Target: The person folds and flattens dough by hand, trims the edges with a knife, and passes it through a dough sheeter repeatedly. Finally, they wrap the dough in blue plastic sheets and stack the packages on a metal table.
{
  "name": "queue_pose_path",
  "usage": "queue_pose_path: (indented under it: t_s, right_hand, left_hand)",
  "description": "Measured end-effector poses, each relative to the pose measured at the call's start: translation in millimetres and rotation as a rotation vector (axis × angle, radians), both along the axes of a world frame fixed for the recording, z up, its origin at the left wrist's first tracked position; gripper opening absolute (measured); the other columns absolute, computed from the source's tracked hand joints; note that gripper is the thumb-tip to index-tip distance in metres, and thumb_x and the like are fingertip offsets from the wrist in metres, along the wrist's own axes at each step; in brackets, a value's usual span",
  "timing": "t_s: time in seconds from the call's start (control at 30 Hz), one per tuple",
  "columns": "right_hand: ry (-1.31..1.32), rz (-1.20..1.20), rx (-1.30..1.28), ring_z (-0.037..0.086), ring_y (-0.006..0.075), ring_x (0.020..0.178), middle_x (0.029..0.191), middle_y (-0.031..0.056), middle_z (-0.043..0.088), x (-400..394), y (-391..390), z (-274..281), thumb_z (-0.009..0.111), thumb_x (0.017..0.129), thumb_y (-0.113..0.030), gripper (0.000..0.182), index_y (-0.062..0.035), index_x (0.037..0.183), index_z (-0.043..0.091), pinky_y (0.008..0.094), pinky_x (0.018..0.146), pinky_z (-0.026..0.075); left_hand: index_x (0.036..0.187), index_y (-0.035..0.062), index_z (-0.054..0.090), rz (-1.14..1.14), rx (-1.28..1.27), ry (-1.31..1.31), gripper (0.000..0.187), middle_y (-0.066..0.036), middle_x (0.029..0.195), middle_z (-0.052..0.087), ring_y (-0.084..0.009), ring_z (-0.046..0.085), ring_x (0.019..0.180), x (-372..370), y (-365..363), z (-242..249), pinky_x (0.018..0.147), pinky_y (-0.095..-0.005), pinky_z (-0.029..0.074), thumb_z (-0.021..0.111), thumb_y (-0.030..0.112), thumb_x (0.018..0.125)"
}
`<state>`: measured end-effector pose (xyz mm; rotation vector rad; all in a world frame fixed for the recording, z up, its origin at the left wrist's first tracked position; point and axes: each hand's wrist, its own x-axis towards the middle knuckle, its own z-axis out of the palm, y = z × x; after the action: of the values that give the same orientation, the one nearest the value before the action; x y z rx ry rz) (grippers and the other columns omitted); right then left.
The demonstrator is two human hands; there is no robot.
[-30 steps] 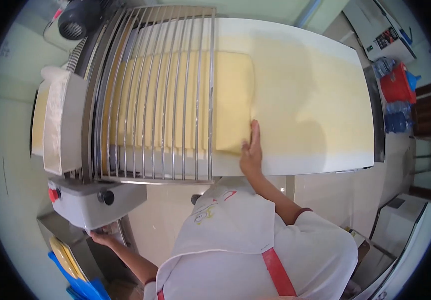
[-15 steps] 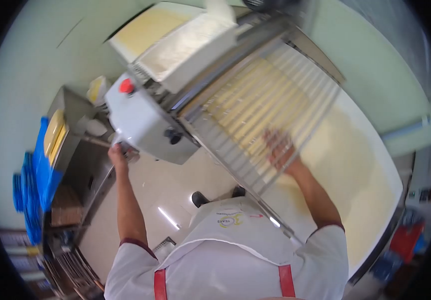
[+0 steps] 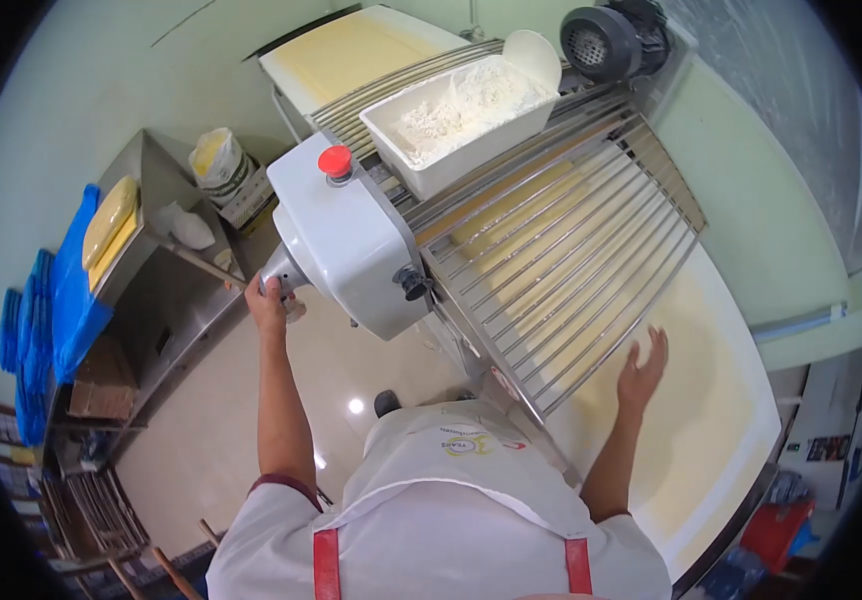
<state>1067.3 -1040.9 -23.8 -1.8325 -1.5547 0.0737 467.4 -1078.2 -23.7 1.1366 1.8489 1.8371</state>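
In the head view, my left hand (image 3: 269,303) is closed around the metal handle (image 3: 284,272) on the side of a white dough sheeter (image 3: 346,235). My right hand (image 3: 643,368) is held over the flour-dusted conveyor belt (image 3: 706,430), its fingers apart and nothing in them. It is just beyond the lower right edge of the barred metal guard (image 3: 576,280). Under the bars, near the rollers, a pale yellow sheet of dough (image 3: 541,205) is partly visible. A red button (image 3: 335,161) and a black knob (image 3: 412,283) are on the machine housing.
A white tub of flour (image 3: 451,120) with a white scoop (image 3: 533,60) sits on top of the machine. Behind it are a second belt (image 3: 361,55) and a black motor (image 3: 611,42). A steel table (image 3: 191,290) stands at left, with blue plastic bags (image 3: 76,290) hanging there.
My right hand has come out from under the guard bars and moved down and right. My left hand stays on the handle. Less of the dough sheet shows beneath the bars.
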Motion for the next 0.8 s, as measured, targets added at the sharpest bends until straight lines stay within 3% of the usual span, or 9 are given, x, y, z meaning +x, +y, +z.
queue_pose_path:
  t_s: [0.13, 0.17, 0.23, 0.33, 0.43, 0.5, 0.57, 0.67, 0.8]
  right_hand:
    - [0.237, 0.335, 0.099, 0.041, 0.0347, 0.130, 0.136, 0.0187, 0.048, -146.9, 10.2, 50.9, 0.060, 0.087, -0.010, 0.037, -0.0059, 0.123, 0.056, 0.0433, 0.111, 0.028]
    - [0.365, 0.492, 0.077, 0.041, 0.0331, 0.131, 0.135, 0.0194, 0.049, -186.1, 7.6, 60.6, 0.059, 0.089, -0.017, 0.041, -0.0022, 0.126, 0.054, 0.0411, 0.110, 0.028]
    - [0.435, 0.732, 0.070, 0.042, 0.0356, 0.129, 0.135, 0.0217, 0.047, -252.5, 3.9, 73.9, 0.057, 0.090, -0.014, 0.044, 0.0012, 0.131, 0.047, 0.0411, 0.109, 0.030]
    - [0.771, 0.729, -0.019, 0.043, 0.0338, 0.128, 0.135, 0.0224, 0.046, -320.2, 10.1, 54.7, 0.052, 0.093, -0.015, 0.047, 0.0054, 0.134, 0.041, 0.0389, 0.108, 0.030]
    - [0.768, 0.500, 0.063, 0.046, 0.0269, 0.123, 0.131, 0.0184, 0.049, -344.1, 21.2, 47.4, 0.045, 0.099, -0.027, 0.045, 0.0047, 0.132, 0.043, 0.0356, 0.106, 0.033]
    - [0.770, 0.390, 0.085, 0.049, 0.0239, 0.119, 0.128, 0.0161, 0.053, -347.4, 34.8, 36.8, 0.041, 0.101, -0.034, 0.047, 0.0037, 0.129, 0.048, 0.0344, 0.104, 0.034]
    - [1.066, 0.466, 0.098, 0.055, 0.0188, 0.109, 0.115, 0.0124, 0.061, -353.4, 37.8, 58.9, 0.040, 0.101, -0.038, 0.048, 0.0027, 0.122, 0.055, 0.0322, 0.096, 0.040]
    - [1.249, 0.367, 0.161, 0.060, 0.0170, 0.098, 0.105, 0.0095, 0.065, -360.0, 49.4, 60.6, 0.042, 0.101, -0.037, 0.045, 0.0018, 0.118, 0.057, 0.0320, 0.091, 0.044]
    - [1.309, 0.374, 0.190, 0.059, 0.0118, 0.088, 0.096, 0.0052, 0.065, -360.5, 50.7, 60.7, 0.044, 0.101, -0.035, 0.038, -0.0016, 0.106, 0.061, 0.0271, 0.081, 0.046]
  left_hand:
    - [0.086, -0.0017, 0.059, 0.015, -0.004, -0.030, 0.066, -0.005, 0.070, 0.058, -0.0143, 0.058, 0.055, -0.7, 2.8, -0.3, 0.049, -0.0276, 0.045, 0.068, 0.063, 0.077]
    - [0.086, -0.0017, 0.059, 0.001, -0.009, -0.047, 0.064, -0.005, 0.070, 0.058, -0.0144, 0.058, 0.055, -1.0, 2.4, 0.2, 0.049, -0.0276, 0.045, 0.069, 0.061, 0.076]
    - [0.086, -0.0019, 0.059, 0.001, -0.004, -0.074, 0.061, -0.005, 0.069, 0.058, -0.0143, 0.058, 0.055, -5.9, 1.8, -8.0, 0.049, -0.0277, 0.046, 0.072, 0.056, 0.076]
    - [0.086, -0.0017, 0.059, -0.038, -0.015, -0.113, 0.048, -0.004, 0.069, 0.059, -0.0131, 0.057, 0.055, -4.9, 2.9, -6.5, 0.049, -0.0268, 0.045, 0.076, 0.043, 0.078]
    - [0.088, 0.0001, 0.061, 0.051, -0.129, -0.160, 0.044, -0.003, 0.070, 0.059, -0.0124, 0.053, 0.058, 2.3, 1.9, 1.7, 0.052, -0.0283, 0.044, 0.080, 0.036, 0.071]
    - [0.089, 0.0007, 0.062, -0.011, -0.171, -0.003, 0.043, -0.003, 0.072, 0.060, -0.0139, 0.053, 0.064, -10.0, 4.6, -14.4, 0.059, -0.0309, 0.045, 0.081, 0.035, 0.071]
    - [0.089, 0.0001, 0.062, -0.160, -0.162, -0.051, 0.043, -0.005, 0.073, 0.060, -0.0146, 0.054, 0.070, -10.0, -4.4, 13.3, 0.065, -0.0325, 0.045, 0.080, 0.035, 0.071]
    - [0.088, 0.0004, 0.064, -0.501, -0.118, -0.190, 0.042, -0.007, 0.072, 0.060, -0.0134, 0.054, 0.069, -29.7, -12.8, -1.4, 0.062, -0.0312, 0.045, 0.080, 0.036, 0.072]
    - [0.081, 0.0006, 0.065, -0.454, -0.058, -0.095, 0.039, -0.008, 0.063, 0.059, -0.0134, 0.053, 0.060, -32.9, -11.5, -30.9, 0.057, -0.0311, 0.044, 0.081, 0.035, 0.072]
